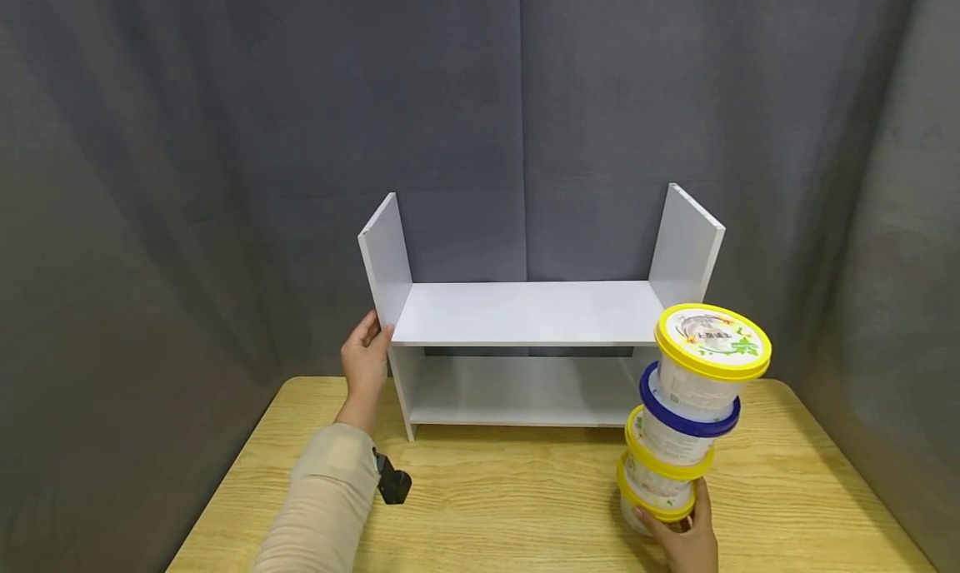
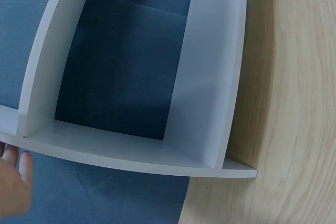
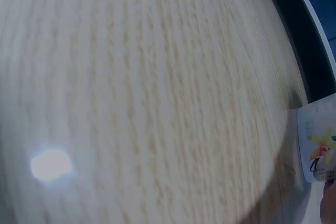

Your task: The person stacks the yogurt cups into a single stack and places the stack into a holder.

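Observation:
A white two-tier shelf (image 1: pixel 525 311) stands on the wooden table with its side panels upright. My left hand (image 1: pixel 366 361) touches the outer face of the left side panel (image 1: pixel 386 256), at about the height of the upper board. Its fingers (image 2: pixel 10 156) show beside that panel in the left wrist view. At the shelf's front right, several white plastic tubs are stacked, the top tub (image 1: pixel 697 390) and others with yellow lids, one with a blue lid (image 1: pixel 690 419). My right hand (image 1: pixel 686 544) grips the lowest tub (image 1: pixel 633 519) from the near side.
The light wood table (image 1: pixel 487 506) extends in front of the shelf and to both sides. Grey curtains (image 1: pixel 465 123) hang behind and along both sides. A black device (image 1: pixel 392 478) is strapped at the left wrist.

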The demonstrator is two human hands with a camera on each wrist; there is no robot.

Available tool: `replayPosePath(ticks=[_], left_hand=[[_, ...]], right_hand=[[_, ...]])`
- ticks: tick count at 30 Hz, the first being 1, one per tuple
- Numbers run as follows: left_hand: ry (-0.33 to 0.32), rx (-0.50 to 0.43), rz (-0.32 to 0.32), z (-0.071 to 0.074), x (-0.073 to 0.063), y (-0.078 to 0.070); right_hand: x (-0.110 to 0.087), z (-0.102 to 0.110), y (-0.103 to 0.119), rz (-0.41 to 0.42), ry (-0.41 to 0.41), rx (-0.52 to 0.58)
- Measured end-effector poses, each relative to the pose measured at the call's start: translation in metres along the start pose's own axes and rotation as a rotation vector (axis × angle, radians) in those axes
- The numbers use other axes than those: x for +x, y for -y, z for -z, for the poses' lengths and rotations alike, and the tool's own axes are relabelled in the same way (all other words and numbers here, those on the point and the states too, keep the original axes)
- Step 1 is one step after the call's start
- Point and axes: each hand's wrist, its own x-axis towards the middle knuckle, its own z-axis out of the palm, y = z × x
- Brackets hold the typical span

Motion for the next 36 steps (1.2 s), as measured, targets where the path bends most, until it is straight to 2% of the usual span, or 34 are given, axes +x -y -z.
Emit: replayPosePath(ticks=[7, 12, 20, 24, 25, 28, 31, 33, 36], left_hand=[[-0.056, 0.044, -0.002, 0.002, 0.002, -0.001], [-0.065, 0.065, -0.004, 0.005, 0.003, -0.001], [-0.054, 0.083, 0.02, 0.006, 0.004, 0.002], [-0.05, 0.054, -0.003, 0.004, 0.003, 0.006], [-0.056, 0.013, -0.032, 0.003, 0.003, 0.008], [-0.051, -0.019, -0.047, 0.002, 0.002, 0.009], [-0.042, 0.006, -0.052, 0.002, 0.002, 0.007], [-0.026, 0.06, -0.025, 0.002, 0.003, 0.004], [-0.003, 0.084, -0.018, 0.003, 0.003, 0.001]], right_hand=[[0.016, -0.001, -0.025, -0.056, -0.006, 0.014], [0.018, -0.005, -0.031, -0.063, -0.004, 0.01], [0.008, -0.011, -0.021, -0.058, 0.002, -0.02], [0.0, -0.012, -0.012, -0.066, 0.014, -0.027], [-0.003, -0.012, -0.008, -0.065, 0.023, -0.019], [-0.01, -0.014, 0.005, -0.049, 0.056, 0.004], [-0.014, -0.017, 0.014, -0.025, 0.066, -0.001], [-0.017, -0.019, 0.018, -0.009, 0.066, -0.032], [-0.019, -0.022, 0.026, 0.051, 0.072, -0.032]])
